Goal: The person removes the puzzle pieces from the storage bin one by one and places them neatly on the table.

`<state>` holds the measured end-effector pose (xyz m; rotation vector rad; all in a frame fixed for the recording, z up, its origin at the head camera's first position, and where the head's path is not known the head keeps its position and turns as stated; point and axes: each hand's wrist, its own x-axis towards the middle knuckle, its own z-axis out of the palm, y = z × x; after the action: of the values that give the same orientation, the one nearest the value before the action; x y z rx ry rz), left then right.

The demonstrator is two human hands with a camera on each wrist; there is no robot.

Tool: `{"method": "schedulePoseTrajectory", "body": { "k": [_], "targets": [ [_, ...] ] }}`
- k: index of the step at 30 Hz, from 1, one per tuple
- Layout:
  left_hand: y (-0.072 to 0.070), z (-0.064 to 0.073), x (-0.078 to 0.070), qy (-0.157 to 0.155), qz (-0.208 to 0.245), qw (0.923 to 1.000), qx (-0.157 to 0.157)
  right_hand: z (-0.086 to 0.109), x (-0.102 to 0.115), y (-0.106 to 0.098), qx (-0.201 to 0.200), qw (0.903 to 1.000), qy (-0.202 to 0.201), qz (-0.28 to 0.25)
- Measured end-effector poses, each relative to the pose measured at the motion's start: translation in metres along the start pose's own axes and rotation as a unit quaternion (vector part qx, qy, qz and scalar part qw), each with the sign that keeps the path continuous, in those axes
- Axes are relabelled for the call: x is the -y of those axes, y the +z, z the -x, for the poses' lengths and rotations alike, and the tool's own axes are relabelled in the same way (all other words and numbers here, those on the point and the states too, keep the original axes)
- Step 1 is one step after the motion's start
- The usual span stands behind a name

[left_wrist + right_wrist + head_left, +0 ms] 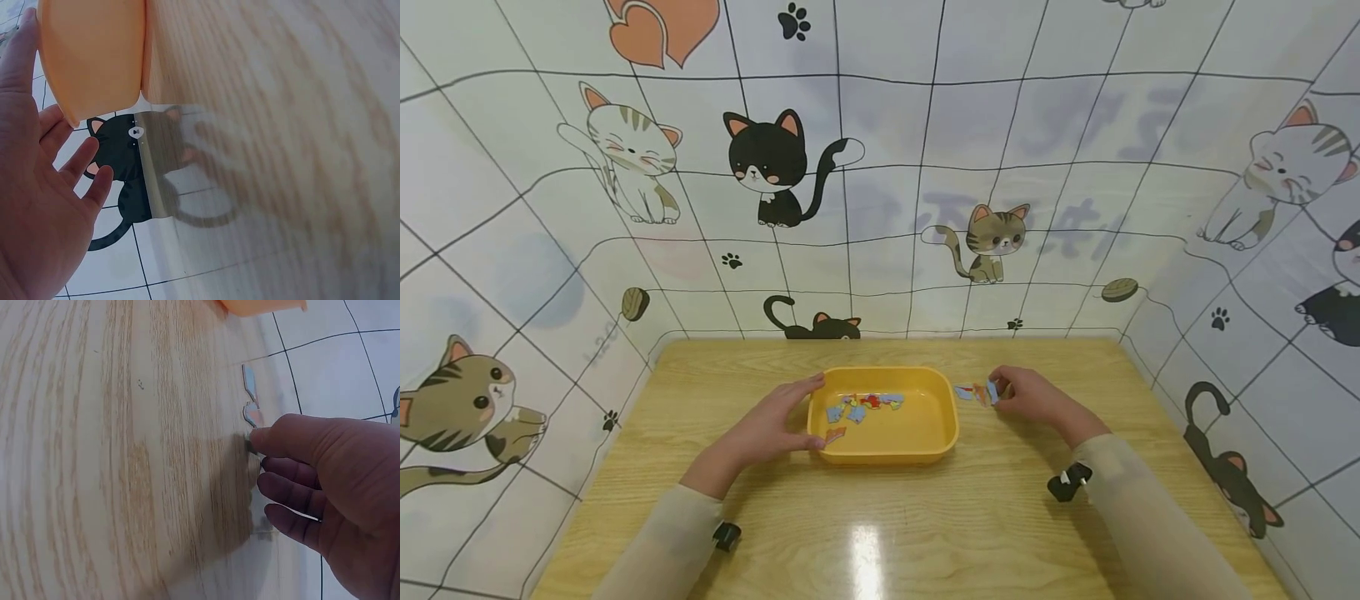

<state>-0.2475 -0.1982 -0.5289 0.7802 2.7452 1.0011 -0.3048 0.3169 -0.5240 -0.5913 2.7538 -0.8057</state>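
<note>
A yellow tray sits on the table, with several small jigsaw puzzle pieces in its left part. My left hand holds the tray's left end, its thumb at the near corner and its fingers at the far one. Right of the tray, a short row of joined puzzle pieces lies flat, coloured blue, red and orange. At the row's right end my right hand pinches a light blue puzzle piece between thumb and fingers. The right wrist view shows the thumb covering most of that piece.
The wooden table reaches to a cloth wall printed with cats, with more cloth on both sides. A small black device is strapped at the right wrist, and another device at the left.
</note>
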Motion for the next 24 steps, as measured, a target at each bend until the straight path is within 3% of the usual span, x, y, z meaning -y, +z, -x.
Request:
{"method": "schedulePoseTrajectory", "body": {
  "k": [10, 24],
  "targets": [
    [-0.0009, -0.0009, -0.0014, 0.008, 0.001, 1.0000, -0.002, -0.0024, -0.0067, -0.0008, 0.007, 0.9999, 0.011, -0.006],
    [0.0001, 0.0008, -0.0012, -0.004, 0.002, 1.0000, 0.000, -0.0048, -0.0058, -0.0025, 0.016, 0.9996, 0.009, -0.022]
  ]
}}
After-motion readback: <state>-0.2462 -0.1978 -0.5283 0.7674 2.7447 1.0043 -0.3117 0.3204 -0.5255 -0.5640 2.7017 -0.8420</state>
